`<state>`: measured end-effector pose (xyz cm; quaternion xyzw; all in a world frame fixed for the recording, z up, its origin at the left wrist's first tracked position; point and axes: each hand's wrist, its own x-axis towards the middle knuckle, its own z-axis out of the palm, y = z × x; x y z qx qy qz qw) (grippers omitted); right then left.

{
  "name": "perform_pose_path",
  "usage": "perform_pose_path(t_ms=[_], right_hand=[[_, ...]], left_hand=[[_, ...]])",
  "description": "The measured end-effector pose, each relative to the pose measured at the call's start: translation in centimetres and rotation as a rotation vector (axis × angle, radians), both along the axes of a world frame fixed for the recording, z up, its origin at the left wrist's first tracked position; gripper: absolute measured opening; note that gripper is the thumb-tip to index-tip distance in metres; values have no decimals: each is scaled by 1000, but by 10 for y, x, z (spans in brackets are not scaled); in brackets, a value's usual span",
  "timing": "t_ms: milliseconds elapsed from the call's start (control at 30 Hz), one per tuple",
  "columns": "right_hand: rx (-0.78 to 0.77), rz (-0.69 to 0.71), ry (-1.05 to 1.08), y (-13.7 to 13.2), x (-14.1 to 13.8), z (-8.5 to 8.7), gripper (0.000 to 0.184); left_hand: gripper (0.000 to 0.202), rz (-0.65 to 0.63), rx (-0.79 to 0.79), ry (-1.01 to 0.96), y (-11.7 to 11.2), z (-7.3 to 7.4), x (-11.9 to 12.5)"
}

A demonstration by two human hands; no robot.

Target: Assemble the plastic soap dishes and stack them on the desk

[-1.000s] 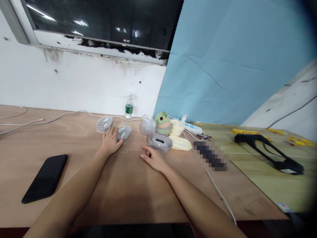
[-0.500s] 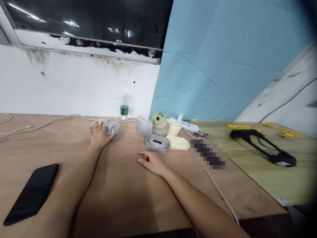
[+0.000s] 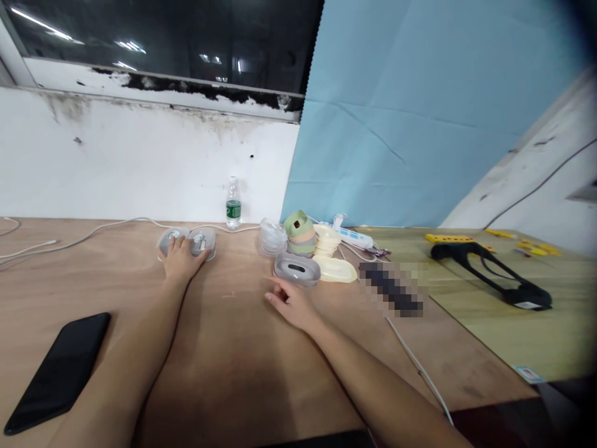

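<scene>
My left hand (image 3: 181,261) is spread over the front of a low grey twin-round case (image 3: 204,238), its thumb at the right side and its fingers on the left half. Pale round pieces show on top of the case; the part under my fingers is hidden. My right hand (image 3: 293,303) hovers or rests low over the table, holding nothing, thumb and forefinger apart and the other fingers curled. Just beyond it lies a grey oval tray (image 3: 297,270) with a dark slot. A cream oval lid (image 3: 333,269) touches its right side.
Behind the tray are clear plastic covers (image 3: 272,238), a green, peach and grey stack (image 3: 300,233) and cream pieces (image 3: 328,238). A water bottle (image 3: 234,205) stands by the wall. A black phone (image 3: 58,372), a power strip (image 3: 357,237) and a black frame (image 3: 494,274) lie around.
My left hand and the grey twin-round case have shifted left along the table. My right hand has moved slightly right, closer to the grey oval tray.
</scene>
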<state>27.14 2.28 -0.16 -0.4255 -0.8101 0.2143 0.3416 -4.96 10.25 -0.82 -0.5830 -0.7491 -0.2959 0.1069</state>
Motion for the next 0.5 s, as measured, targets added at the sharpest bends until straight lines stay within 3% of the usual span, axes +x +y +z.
perform_pose_path(t_ms=[100,233,300,367,500], right_hand=[[241,-178,111,8,23,12,37],[433,-619,279,38,83,27,41],[418,-814,286,55,116,27,47],[358,-925,200,68,141,23,54],[176,-1072,92,79,162,10,61]], left_hand=[[60,-2,21,-6,2,0,0],[63,-14,9,-29,4,-2,0],[69,-5,0,-42,3,-3,2],[78,8,16,-44,1,-3,6],[84,-31,47,21,-7,-2,21]])
